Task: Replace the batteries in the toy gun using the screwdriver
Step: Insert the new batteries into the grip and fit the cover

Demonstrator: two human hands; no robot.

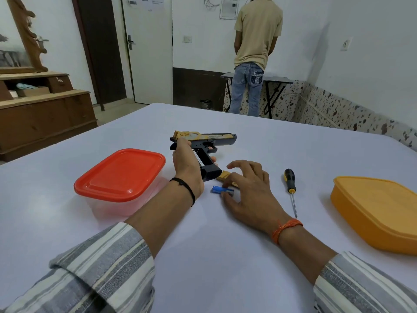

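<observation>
A broad table with a smooth, pale lilac top fills most of the room in front of the person. Beyond it, a second person in a beige shirt and faded jeans stands with their back turned, at a small folding table against the wall. A carved wooden dresser sits off to the left.

On the right edge of the big table lies a matte orange plastic container, lozenge-shaped with rounded corners. On the left sits a clear rectangular tub capped with a glossy red lid, its corners softly rounded.

Between them, the left hand grips the toy gun by the back of its handle, fingers wrapped round the grip, holding it near upright with the butt down by the tabletop. The gun is hard plastic, black in the frame with a tan-gold slide on top, and the side of the handle looks uncovered, showing a pale strip inside.

The right hand hovers with fingers spread and bent over a flat tan cover piece and a small blue cylindrical battery; its thumb touches the battery's end, but I cannot tell whether it truly pinches it.

Right of that hand lies the screwdriver, untouched, with a black and yellow handle and a thin steel shaft pointing toward the person.
</observation>
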